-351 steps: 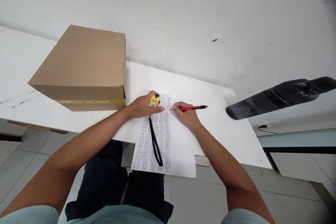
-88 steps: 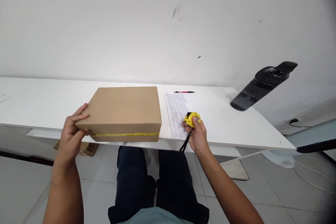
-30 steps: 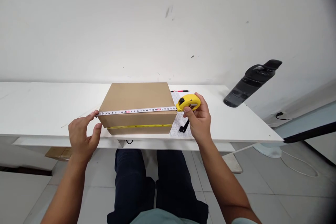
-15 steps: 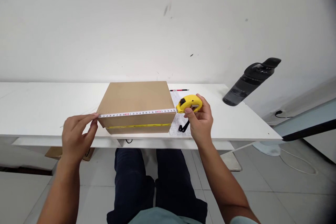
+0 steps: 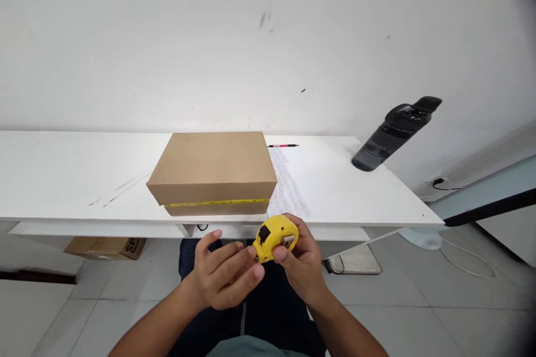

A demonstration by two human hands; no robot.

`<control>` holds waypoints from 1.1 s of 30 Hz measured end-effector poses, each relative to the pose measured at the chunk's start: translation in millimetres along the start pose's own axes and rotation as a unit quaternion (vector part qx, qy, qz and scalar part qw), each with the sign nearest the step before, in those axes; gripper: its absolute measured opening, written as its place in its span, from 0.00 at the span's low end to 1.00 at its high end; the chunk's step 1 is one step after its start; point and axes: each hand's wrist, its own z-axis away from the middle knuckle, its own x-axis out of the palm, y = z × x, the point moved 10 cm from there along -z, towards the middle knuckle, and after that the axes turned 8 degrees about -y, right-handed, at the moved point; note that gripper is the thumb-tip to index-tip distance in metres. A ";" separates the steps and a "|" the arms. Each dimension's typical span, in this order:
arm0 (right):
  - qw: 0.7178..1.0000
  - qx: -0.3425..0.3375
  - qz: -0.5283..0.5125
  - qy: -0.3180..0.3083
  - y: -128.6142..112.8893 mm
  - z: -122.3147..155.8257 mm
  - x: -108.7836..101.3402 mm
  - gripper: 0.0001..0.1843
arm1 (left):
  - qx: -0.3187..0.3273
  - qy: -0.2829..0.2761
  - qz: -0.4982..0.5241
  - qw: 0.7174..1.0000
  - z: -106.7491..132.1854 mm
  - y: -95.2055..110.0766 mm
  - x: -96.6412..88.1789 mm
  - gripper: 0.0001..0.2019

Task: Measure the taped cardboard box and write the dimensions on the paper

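Observation:
A yellow tape measure (image 5: 276,237) is in my right hand (image 5: 304,265), just in front of the desk's edge above my lap. My right thumb presses on its near side, with the fingers wrapped behind. My left hand (image 5: 228,268) is at the tape's mouth, thumb and index finger closed at its tip and the little finger raised. No drawn-out blade shows. Beyond my hands, a closed brown cardboard box (image 5: 213,162) sits on the white desk (image 5: 84,178). A yellow strip runs along its front side.
A printed sheet (image 5: 288,189) lies to the right of the box, with a red and black pen (image 5: 283,145) above it. Farther right stands a dark water bottle (image 5: 391,136). Another carton (image 5: 106,247) is on the floor under the desk.
The blade that lay along the box's front top edge has gone back into the case. Both hands have left the box and come together, lower and nearer to me, at the tape measure.

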 end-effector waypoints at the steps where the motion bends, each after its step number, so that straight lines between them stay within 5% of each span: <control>1: 1.000 0.015 0.001 0.007 5.0 -0.9 -5.5 0.29 | 0.015 0.029 -0.023 0.999 2.4 -0.8 -2.9 0.21; 3: 0.999 0.050 0.009 0.019 15.2 -5.7 -20.3 0.36 | -0.019 0.068 -0.075 0.995 12.3 -20.2 -11.2 0.28; 6: 0.991 0.133 0.016 0.010 37.2 -15.3 -37.0 0.49 | -0.252 0.096 -0.095 0.958 47.8 -93.1 -27.1 0.42; 9: 0.977 0.208 0.035 -0.017 58.0 -20.2 -38.1 0.47 | -0.481 0.064 0.024 0.874 96.3 -160.6 -18.2 0.34; 11: 0.975 0.215 0.046 -0.036 60.1 -21.1 -32.5 0.42 | -0.528 -0.004 0.107 0.842 105.8 -178.5 -0.3 0.28; 13: 0.978 0.194 0.055 -0.060 50.4 -20.5 -24.7 0.38 | -0.530 -0.021 0.100 0.842 98.6 -182.8 -4.5 0.27; 16: 0.976 0.142 0.085 -0.140 20.1 -17.1 -6.8 0.28 | -0.512 0.046 -0.007 0.858 69.8 -181.2 -47.0 0.30; 19: 0.956 0.102 0.110 -0.251 -10.7 -10.3 18.0 0.24 | -0.478 0.060 -0.072 0.873 18.8 -184.0 -83.7 0.33; 22: 0.935 0.065 0.086 -0.339 -30.9 -3.4 46.4 0.27 | -0.423 -0.022 -0.101 0.900 -50.5 -198.9 -94.7 0.31; 24: 0.927 0.014 0.086 -0.365 -41.9 -1.0 63.8 0.28 | -0.377 -0.095 -0.069 0.919 -93.3 -210.5 -83.8 0.29; 27: 0.920 -0.069 0.146 -0.358 -50.0 1.5 84.7 0.29 | -0.321 -0.231 0.010 0.919 -132.8 -221.6 -40.7 0.25; 30: 0.917 -0.092 0.185 -0.342 -43.8 4.1 101.3 0.30 | -0.301 -0.332 0.070 0.891 -141.9 -230.9 10.4 0.23; 33: 0.927 -0.092 0.173 -0.319 -35.7 3.7 106.7 0.31 | -0.301 -0.329 0.096 0.890 -145.5 -246.1 39.5 0.22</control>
